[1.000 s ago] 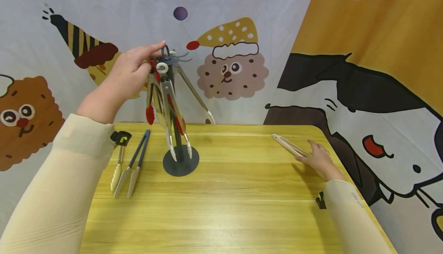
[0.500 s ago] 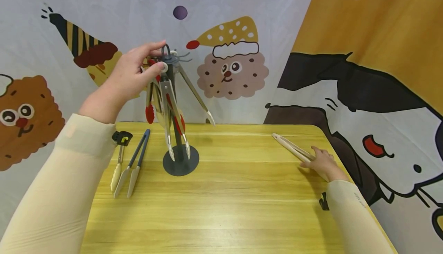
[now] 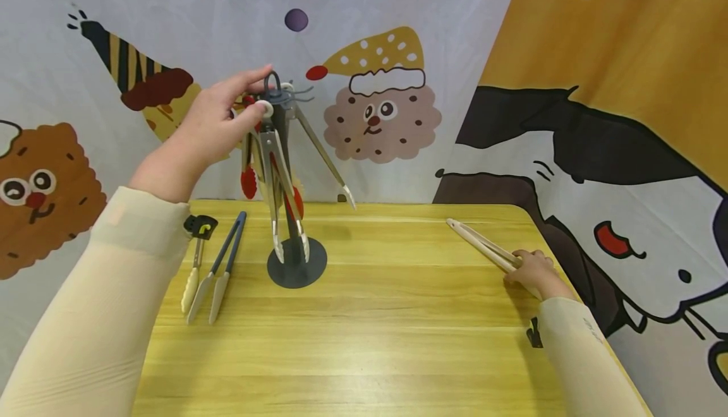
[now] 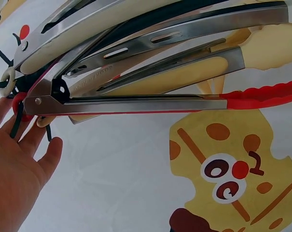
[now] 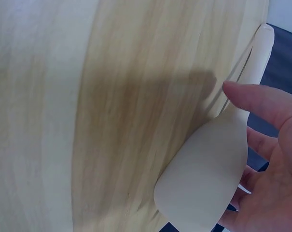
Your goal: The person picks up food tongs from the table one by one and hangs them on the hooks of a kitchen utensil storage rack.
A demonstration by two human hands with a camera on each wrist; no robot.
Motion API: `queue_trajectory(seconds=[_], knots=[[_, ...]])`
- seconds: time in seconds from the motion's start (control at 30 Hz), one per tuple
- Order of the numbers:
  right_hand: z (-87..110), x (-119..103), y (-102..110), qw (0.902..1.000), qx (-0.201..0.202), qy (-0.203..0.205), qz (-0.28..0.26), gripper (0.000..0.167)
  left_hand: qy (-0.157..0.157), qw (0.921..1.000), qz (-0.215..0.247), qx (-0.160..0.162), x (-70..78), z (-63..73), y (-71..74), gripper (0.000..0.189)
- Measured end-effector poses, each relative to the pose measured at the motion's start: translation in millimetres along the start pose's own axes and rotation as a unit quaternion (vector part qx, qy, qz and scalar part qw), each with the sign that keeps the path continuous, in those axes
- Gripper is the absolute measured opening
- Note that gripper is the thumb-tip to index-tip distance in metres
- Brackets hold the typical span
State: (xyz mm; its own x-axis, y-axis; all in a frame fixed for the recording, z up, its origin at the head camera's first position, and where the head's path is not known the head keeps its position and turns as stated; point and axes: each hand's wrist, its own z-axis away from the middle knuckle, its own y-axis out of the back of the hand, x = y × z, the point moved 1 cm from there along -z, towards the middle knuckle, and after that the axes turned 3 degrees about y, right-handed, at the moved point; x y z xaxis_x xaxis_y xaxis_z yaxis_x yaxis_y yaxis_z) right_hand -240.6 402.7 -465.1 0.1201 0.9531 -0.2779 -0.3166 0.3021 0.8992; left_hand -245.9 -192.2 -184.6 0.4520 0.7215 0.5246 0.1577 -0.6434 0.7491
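A dark rack [image 3: 287,275] with a round base holds several metal tongs by its top hooks. My left hand [image 3: 210,117] is at those hooks, its index finger by the top loop. The thumb pinches the white ring of silver tongs [image 3: 269,141] with white tips, other fingers behind. In the left wrist view, red-tipped tongs [image 4: 266,94] hang close to the fingers. At the table's right edge my right hand [image 3: 534,275] grips beige tongs [image 3: 480,246]. The right wrist view shows their broad flat head [image 5: 208,169], thumb on one side of the neck, fingers on the other.
Left of the rack, blue-handled tongs [image 3: 218,297] with grey flat blades lie on the wooden table [image 3: 370,316]. Beside them are cream-tipped tongs [image 3: 190,290], partly behind the left wrist strap. A printed cartoon curtain [image 3: 483,25] hangs behind.
My left thumb has come onto the white ring, and the silver tongs have swung slightly left. My right hand has slid toward the near end of the beige tongs and closed round them.
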Motion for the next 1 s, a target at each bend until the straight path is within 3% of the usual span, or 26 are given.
queue_trajectory(seconds=[0.6, 1.0], knots=[[3.7, 0.9, -0.7, 0.9992, 0.033, 0.023, 0.004, 0.058, 0.008, 0.9998, 0.020, 0.007, 0.9, 1.0, -2.8, 0.053], [1.1, 3.4, -2.7, 0.9992, 0.018, 0.029, -0.022, 0.047, 0.001, 0.9997, 0.017, 0.020, 0.9, 0.5, -4.4, 0.054]])
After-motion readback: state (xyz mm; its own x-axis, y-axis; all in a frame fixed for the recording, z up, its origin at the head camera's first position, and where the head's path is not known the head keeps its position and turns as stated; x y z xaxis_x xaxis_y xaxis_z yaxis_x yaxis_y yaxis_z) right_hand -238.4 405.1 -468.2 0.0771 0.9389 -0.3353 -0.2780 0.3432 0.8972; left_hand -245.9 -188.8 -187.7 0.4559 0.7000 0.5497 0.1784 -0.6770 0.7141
